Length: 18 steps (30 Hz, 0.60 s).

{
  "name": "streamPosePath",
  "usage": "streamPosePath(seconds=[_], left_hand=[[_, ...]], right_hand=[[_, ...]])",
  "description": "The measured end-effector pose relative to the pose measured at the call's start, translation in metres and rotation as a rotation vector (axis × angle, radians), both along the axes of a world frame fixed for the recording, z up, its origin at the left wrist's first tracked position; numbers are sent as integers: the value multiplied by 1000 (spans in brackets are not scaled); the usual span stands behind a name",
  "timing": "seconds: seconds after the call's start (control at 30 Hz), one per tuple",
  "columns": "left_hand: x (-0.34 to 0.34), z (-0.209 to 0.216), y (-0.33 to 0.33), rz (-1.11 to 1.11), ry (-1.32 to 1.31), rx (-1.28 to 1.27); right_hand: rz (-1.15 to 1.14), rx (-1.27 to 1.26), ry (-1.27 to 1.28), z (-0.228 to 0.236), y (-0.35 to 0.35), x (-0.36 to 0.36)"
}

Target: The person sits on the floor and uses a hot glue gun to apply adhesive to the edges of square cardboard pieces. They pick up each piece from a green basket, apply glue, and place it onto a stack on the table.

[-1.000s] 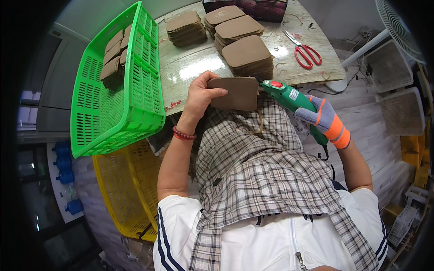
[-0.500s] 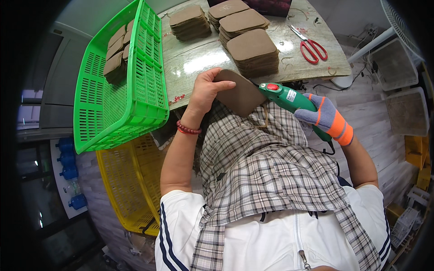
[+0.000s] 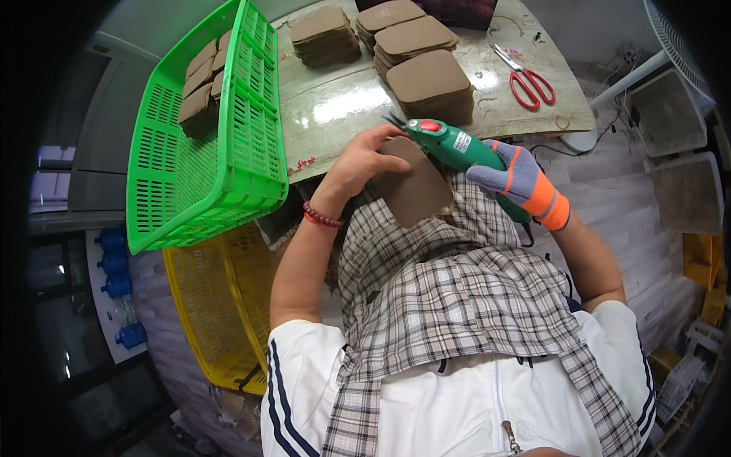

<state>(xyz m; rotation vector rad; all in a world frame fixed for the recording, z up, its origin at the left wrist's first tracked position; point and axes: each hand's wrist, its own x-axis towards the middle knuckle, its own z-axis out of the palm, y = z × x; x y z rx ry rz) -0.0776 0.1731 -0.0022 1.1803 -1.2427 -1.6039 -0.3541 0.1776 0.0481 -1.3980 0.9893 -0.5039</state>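
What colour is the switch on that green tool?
The switch on the green tool is bright red, showing best in the head view.

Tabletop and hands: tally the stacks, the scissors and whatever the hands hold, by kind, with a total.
Stacks of brown pieces: 4
Red-handled scissors: 1
Held brown piece, in the left hand: 1
Green power tool, in the gloved right hand: 1
Total: 7

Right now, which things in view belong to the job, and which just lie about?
In use:
brown panel in left hand
green electric shears in gloved right hand
probably stacked brown panels, green crate

Apparently lying about:
red-handled scissors
yellow crate
fan
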Motion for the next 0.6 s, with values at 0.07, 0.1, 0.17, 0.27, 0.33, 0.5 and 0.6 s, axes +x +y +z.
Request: streamPosePath(seconds=[0.07, 0.1, 0.17, 0.27, 0.33, 0.5, 0.6], left_hand=[[23, -9, -3, 225, 65, -87], [42, -28, -6, 453, 149, -103], [71, -53, -14, 681, 116, -120], [73, -70, -25, 837, -664, -244], [54, -64, -30, 834, -1181, -461], [-8, -12, -68, 580, -1064, -836], [-29, -7, -84, 450, -1112, -807]], right_hand=[[-66, -24, -37, -3, -3, -5], [-86, -36, -33, -6, -4, -10], [-97, -51, 38, -11, -5, -23], [-160, -84, 89, -11, 0, -37], [-234, -130, 78, -22, 5, -47], [-273, -128, 89, -27, 15, -56], [-286, -114, 85, -33, 18, -63]])
